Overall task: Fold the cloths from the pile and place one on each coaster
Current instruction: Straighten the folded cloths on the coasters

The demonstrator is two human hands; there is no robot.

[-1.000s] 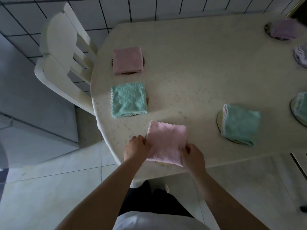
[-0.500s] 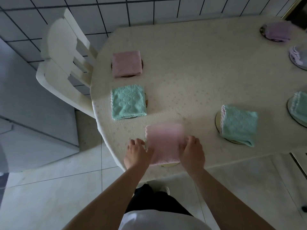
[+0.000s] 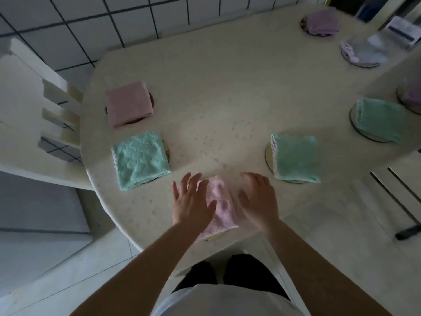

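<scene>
A folded pink cloth [image 3: 222, 207] lies on a coaster [image 3: 214, 236] at the table's near edge. My left hand [image 3: 191, 201] hovers flat over its left side with fingers spread and straight. My right hand [image 3: 259, 199] is flat over its right side, fingers straight. Neither hand grips the cloth. Other coasters carry folded cloths: pink [image 3: 128, 103] and mint [image 3: 140, 159] on the left, mint [image 3: 295, 158] and mint [image 3: 378, 119] on the right, purple [image 3: 321, 21] and lilac-white [image 3: 362, 52] at the far right.
The cream table [image 3: 227, 87] has its rounded edge close to my body. A white chair [image 3: 34, 115] stands against its left side. A tiled wall [image 3: 114, 19] runs behind. Another chair's slats [image 3: 396, 190] show at the lower right.
Both hands let go of the pink cloth's sides and now spread flat above it. The cloth lies on the coaster. The view has swung right, showing more of the far-right coasters.
</scene>
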